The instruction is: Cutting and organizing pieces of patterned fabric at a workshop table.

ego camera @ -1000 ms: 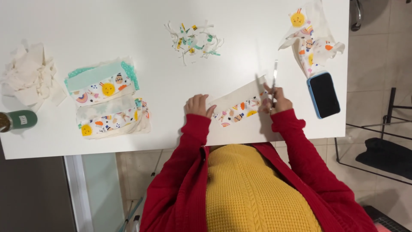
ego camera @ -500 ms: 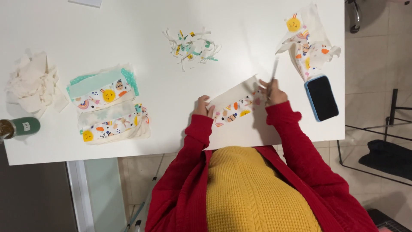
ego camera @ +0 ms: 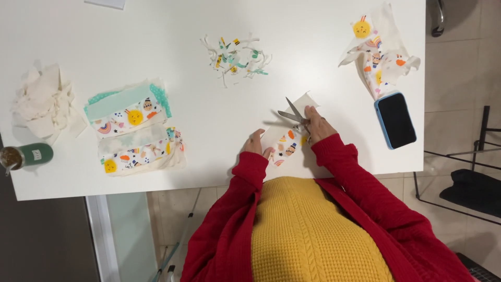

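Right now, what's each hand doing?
Left hand: flat, pinning the printed fabric strip.
Right hand: closed on the scissors.

Dark phone screen (ego camera: 395, 120) in a blue case, lying flat, well right of the right-hand fingers (ego camera: 312, 116). Green bottle (ego camera: 25, 156) with a small pale label, far left of the left-hand fingers (ego camera: 255, 143).

Right hand (ego camera: 317, 124) gripping small metal scissors (ego camera: 292, 115) with blades parted over a white patterned fabric strip (ego camera: 286, 142), left hand (ego camera: 257, 144) pinning the strip's near end, dark phone in blue case (ego camera: 395, 119) right of right hand, fabric trimmings (ego camera: 235, 56) beyond both hands on white table (ego camera: 172, 31)
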